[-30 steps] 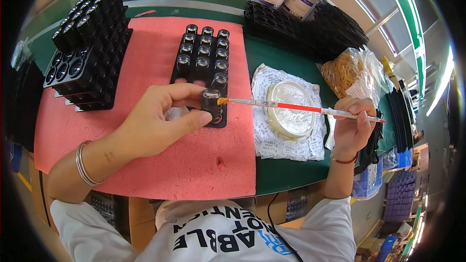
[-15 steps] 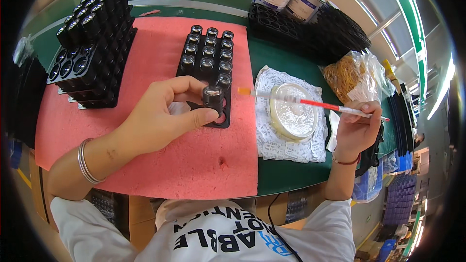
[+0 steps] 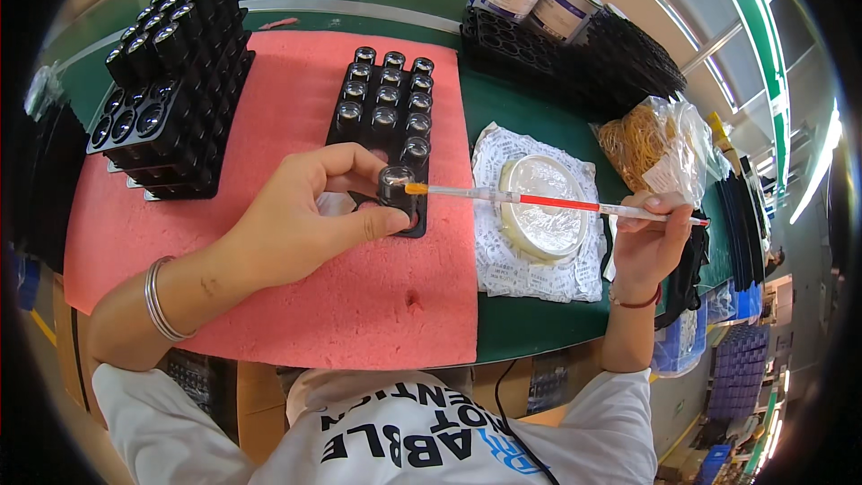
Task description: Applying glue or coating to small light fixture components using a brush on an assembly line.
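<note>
Angling left forearm [image 3: 202,289] up and rightward over near-left corner of mat [image 3: 296,314], with elbow [image 3: 112,344] bent. Holding left hand [image 3: 305,196] above mat, toward right edge, pinching with thumb [image 3: 364,226] and curved index [image 3: 346,160]. Standing right forearm [image 3: 627,341] near upright across near edge of counter [image 3: 530,323], also bent at elbow. Holding right hand [image 3: 651,238] toward counter's right edge, gripping between thumb [image 3: 677,229] and fingers [image 3: 670,203].

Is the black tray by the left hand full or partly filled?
Partly filled: glossy-topped cylinders stand in far rows of the tray; pink foam shows through a near opening.
</note>
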### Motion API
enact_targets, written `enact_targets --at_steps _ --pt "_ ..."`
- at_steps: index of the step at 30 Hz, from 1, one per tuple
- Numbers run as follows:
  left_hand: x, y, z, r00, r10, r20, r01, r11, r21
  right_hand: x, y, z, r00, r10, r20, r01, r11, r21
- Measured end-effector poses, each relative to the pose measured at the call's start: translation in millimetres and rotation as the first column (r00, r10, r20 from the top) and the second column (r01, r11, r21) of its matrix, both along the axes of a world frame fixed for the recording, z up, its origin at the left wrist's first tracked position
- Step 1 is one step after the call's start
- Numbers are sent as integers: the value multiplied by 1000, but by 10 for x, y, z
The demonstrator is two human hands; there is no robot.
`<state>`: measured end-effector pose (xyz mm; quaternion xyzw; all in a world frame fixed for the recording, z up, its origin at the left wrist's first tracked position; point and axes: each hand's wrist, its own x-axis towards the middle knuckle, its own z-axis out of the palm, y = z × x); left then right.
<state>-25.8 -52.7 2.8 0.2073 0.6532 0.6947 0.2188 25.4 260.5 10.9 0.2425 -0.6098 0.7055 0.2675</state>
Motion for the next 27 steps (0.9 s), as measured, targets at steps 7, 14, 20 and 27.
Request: enact_targets --at_steps 7,14,20,27 --pt "-6 12 -81 1000 2 1 -2 998 59 19 7 27 991 -112 -66 120 984 134" --pt "5 20 -62 998 -57 -8 57 990 131 15 28 -11 973 -205 -107 220 963 157" --pt "86 -190 274 945 33 -325 -110 969 -222 -16 -7 24 976 -196 -100 199 980 21" --pt "-6 -666 687 271 386 -882 -779 626 34 57 71 28 935 -339 -104 333 940 -71"
